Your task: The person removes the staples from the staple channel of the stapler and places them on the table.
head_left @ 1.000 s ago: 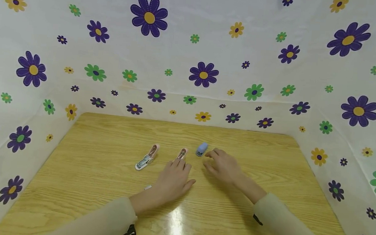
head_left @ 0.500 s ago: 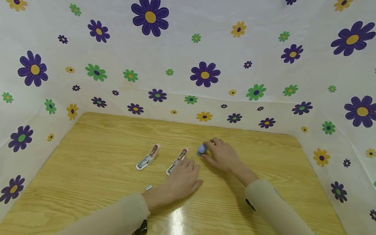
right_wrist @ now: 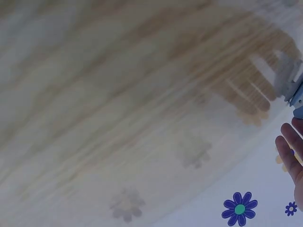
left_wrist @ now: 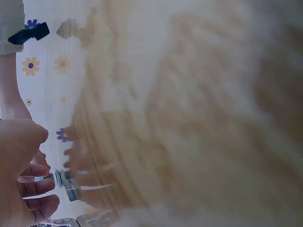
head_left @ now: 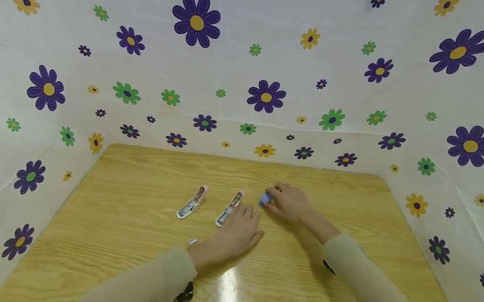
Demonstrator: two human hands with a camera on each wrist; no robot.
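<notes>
In the head view my right hand (head_left: 292, 204) pinches a small blue stapler (head_left: 265, 198) between thumb and fingers, low over the table. Only its front part shows there; a blue and metal bit of the stapler (right_wrist: 297, 100) appears at the edge of the right wrist view. My left hand (head_left: 238, 232) lies palm down, fingers loosely bent, beside a pink and white opened stapler (head_left: 226, 213). The fingertips overlap that stapler's side; whether they touch it I cannot tell. Further left lies a second pink and white opened stapler (head_left: 188, 208).
A short silvery strip, looking like staples (head_left: 193, 242), lies left of my left wrist. The wooden table (head_left: 127, 218) is enclosed at the back and sides by a white flower-printed cloth (head_left: 230, 84).
My right hand has closed on the blue stapler and shifted it slightly nearer and right. My left hand has drawn back from the middle stapler, uncovering its front part.
</notes>
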